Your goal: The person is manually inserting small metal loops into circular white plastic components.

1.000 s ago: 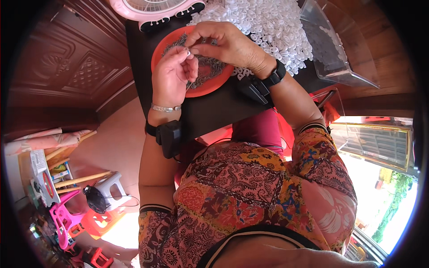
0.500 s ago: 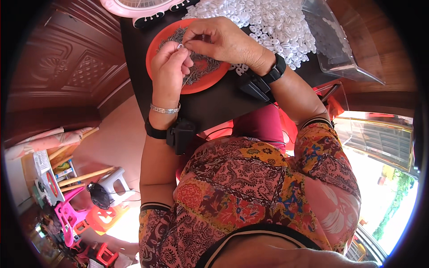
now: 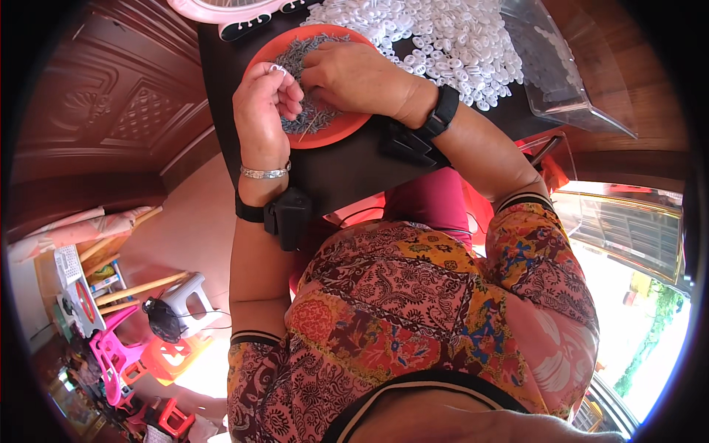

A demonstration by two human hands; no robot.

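Note:
My left hand [image 3: 260, 103] is closed at the left rim of an orange-red round plate [image 3: 346, 128], pinching a small white plastic piece with holes [image 3: 278, 69] between thumb and forefinger. Many small grey screw-like pieces [image 3: 295, 57] cover the plate. Over its middle, my right hand [image 3: 363, 77] reaches in with bent, drawn-together fingers. Its fingertips are down among the grey pieces, so whatever they grip is hidden. A large heap of white oval pieces with holes [image 3: 450, 48] lies just beyond the right hand.
A clear plastic bin [image 3: 550, 81] lies tipped at the heap's right on the dark table [image 3: 343, 177]. At the far left edge stands a pink-white framed object [image 3: 221, 15]. Plastic stools [image 3: 188, 306] and other household things stand on the floor to the lower left.
My hands have come apart. The right one has dropped from the white piece into the grey pieces; the left has shifted slightly left, keeping the white piece.

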